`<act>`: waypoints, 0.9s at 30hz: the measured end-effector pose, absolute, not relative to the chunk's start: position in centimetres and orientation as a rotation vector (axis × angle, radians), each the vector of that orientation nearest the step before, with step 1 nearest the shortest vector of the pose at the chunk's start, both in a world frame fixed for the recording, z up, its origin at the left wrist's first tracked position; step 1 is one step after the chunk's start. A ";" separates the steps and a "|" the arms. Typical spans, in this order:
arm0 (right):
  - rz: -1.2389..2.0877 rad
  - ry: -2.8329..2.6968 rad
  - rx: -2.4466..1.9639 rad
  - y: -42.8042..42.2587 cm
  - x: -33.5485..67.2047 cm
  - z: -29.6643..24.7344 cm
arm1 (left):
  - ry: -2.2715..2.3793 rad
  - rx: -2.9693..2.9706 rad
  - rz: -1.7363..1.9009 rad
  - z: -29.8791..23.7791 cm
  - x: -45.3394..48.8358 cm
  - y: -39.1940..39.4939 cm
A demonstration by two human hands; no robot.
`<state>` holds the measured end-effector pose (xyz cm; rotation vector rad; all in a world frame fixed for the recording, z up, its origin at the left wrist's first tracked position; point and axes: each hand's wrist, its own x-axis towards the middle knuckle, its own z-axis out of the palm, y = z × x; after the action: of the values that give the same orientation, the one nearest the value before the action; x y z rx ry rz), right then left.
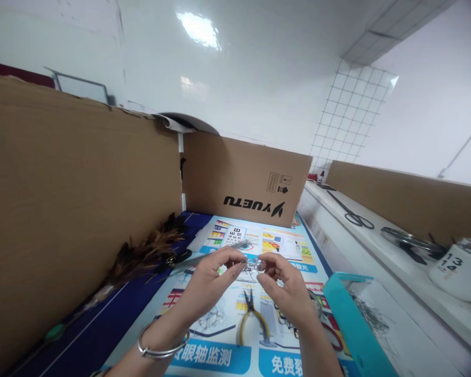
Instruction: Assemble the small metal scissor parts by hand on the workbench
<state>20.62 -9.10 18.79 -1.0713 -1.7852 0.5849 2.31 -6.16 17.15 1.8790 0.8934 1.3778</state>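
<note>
My left hand [220,269], with a silver bangle on the wrist, pinches one side of a small tangle of thin wire [252,267]. On the other side my right hand [284,283] has its thumb and index finger closed at the tangle's edge. Small shiny bits show in the wire, too fine to make out. Just below the hands, pliers [251,309] with yellow handles lie on the printed sheet, jaws pointing away from me. A loose heap of clear or silvery wire [212,318] lies under my left forearm.
Brown feathers [149,251] lie along the left cardboard wall [82,173]. A turquoise box [355,327] with many thin metal pieces stands at right. Black scissors [357,219], a glass lid [408,238] and a white mug [457,275] are on the right ledge.
</note>
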 end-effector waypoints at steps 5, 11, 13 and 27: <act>0.395 -1.801 -1.003 -9.2 20.6 18.8 | 0.787 2.038 1.404 17.3 2.3 -6.5; 0.351 -1.788 -0.890 -9.4 20.8 19.0 | 0.575 2.237 1.545 17.7 2.3 -7.0; 0.349 -1.793 -0.867 -9.3 20.8 19.0 | 0.517 2.309 1.587 17.9 2.3 -7.0; 0.322 -1.823 -0.880 -9.5 20.9 19.0 | 0.435 2.535 1.614 17.6 1.7 -6.6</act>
<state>20.85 -9.45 19.01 -0.8799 -1.8232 0.3216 1.67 -6.63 17.63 2.5348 0.4348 1.6139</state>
